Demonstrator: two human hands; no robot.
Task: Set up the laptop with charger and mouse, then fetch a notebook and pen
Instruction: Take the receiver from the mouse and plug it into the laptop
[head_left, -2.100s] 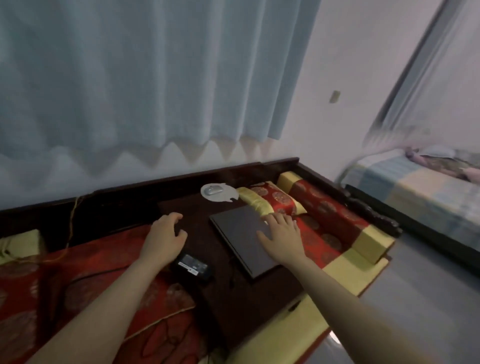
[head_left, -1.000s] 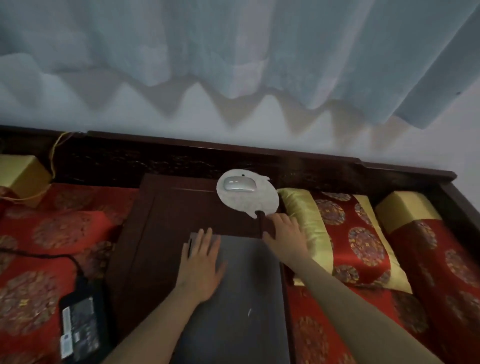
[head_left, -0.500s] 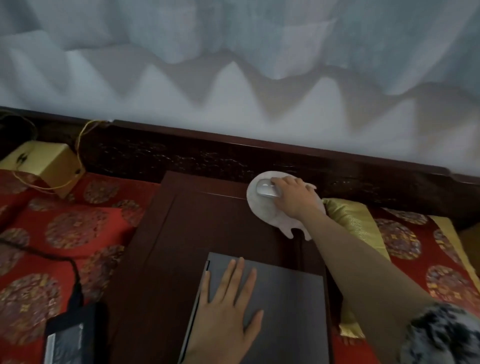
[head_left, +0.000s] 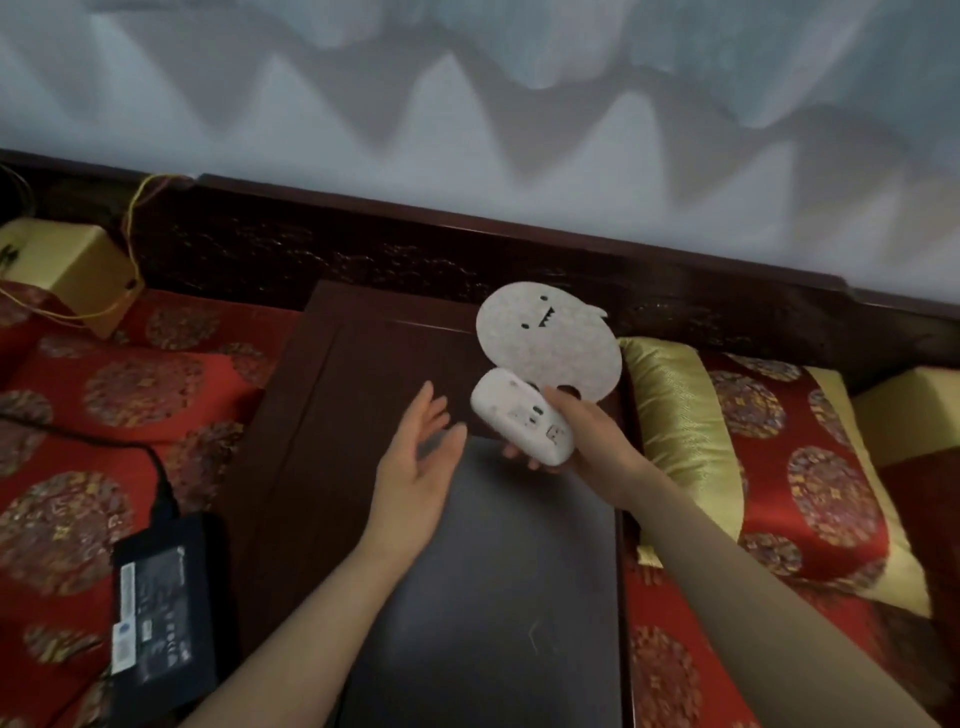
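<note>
A closed dark grey laptop (head_left: 493, 587) lies on a small dark wooden table (head_left: 332, 415). My right hand (head_left: 582, 441) holds a white mouse (head_left: 519, 421) lifted above the laptop's far edge, its underside turned up toward me. My left hand (head_left: 415, 467) hovers open just left of the mouse, palm facing it, over the laptop's far left corner. A white ghost-shaped mouse pad (head_left: 545, 338) lies on the table's far right corner. The black charger brick (head_left: 161, 608) rests on the red cushion at the left, its cable (head_left: 150, 467) running off left.
Red patterned cushions (head_left: 104, 405) flank the table, with a gold and red pillow (head_left: 753, 467) at the right. A dark carved wooden rail (head_left: 519, 249) runs along the back under a pale curtain. A yellow block (head_left: 67, 270) with thin yellow wire sits far left.
My right hand picked the mouse off the pad and turned it underside up. My left hand lifted off the laptop lid and rose beside the mouse.
</note>
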